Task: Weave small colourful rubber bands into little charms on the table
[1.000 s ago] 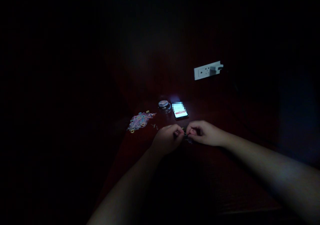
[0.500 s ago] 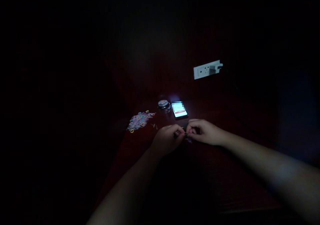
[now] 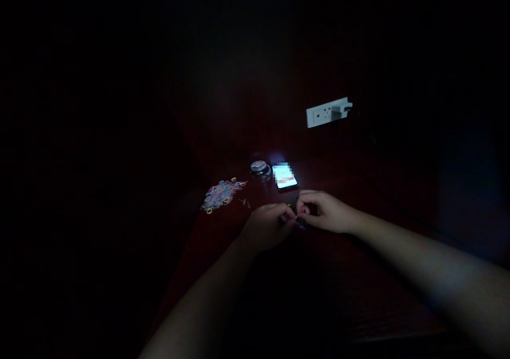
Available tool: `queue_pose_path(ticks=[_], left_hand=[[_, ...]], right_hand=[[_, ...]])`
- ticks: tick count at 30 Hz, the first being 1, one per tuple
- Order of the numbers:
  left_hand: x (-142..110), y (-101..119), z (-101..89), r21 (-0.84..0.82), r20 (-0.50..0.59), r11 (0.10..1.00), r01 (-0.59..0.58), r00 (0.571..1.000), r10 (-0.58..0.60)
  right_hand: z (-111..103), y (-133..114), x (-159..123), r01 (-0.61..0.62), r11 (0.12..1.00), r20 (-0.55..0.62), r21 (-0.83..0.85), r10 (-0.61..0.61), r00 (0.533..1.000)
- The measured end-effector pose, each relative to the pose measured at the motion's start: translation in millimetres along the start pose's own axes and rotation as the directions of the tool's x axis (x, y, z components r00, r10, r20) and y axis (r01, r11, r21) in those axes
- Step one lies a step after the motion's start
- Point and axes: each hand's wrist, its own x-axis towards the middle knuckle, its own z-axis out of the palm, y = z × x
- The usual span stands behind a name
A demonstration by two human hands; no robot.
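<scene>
My left hand and my right hand meet over the dark red table, fingertips nearly touching. Both are closed in a pinch on small rubber bands, a bluish-purple bit of which shows just below the fingertips. Its exact shape is too dim to make out. A bit of yellow peeks out behind the fingers. To the left lies a loose heap of small coloured rubber bands, mostly pink, blue and purple with a few yellow rings. A couple of stray pieces lie between the heap and my left hand.
Beyond my hands a lit phone rests on the table. Left of it stands a small clear jar with a lid. A white socket panel with a plug in it is on the back wall. The surroundings are very dark.
My fingertips have shifted slightly at the pinch, and the small piece between them sits a little differently. The view has moved a touch; the heap, jar and phone stay in place.
</scene>
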Motion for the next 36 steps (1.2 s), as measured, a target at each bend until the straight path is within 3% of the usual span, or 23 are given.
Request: queue_pose_path(ticks=[14,28,36], left_hand=[[1.6,-0.8,-1.5,-0.042,-0.064,0.991,0.13,0.989,-0.133],[1.2,1.9,-2.7,-0.108,-0.06,0.99,0.094,0.993,-0.101],[1.2,-0.6,-1.6,-0.064,-0.059,0.994,0.086,0.994,-0.09]], right_hand=[[-1.7,-1.5,-0.4,0.035,0.998,-0.034,0.045,-0.034,0.999],[-2.3,-0.3,0.0,0.041,0.998,-0.039,0.047,-0.039,0.998],[-2.1,0.9,0.0,0.038,0.997,-0.022,0.061,-0.037,0.999]])
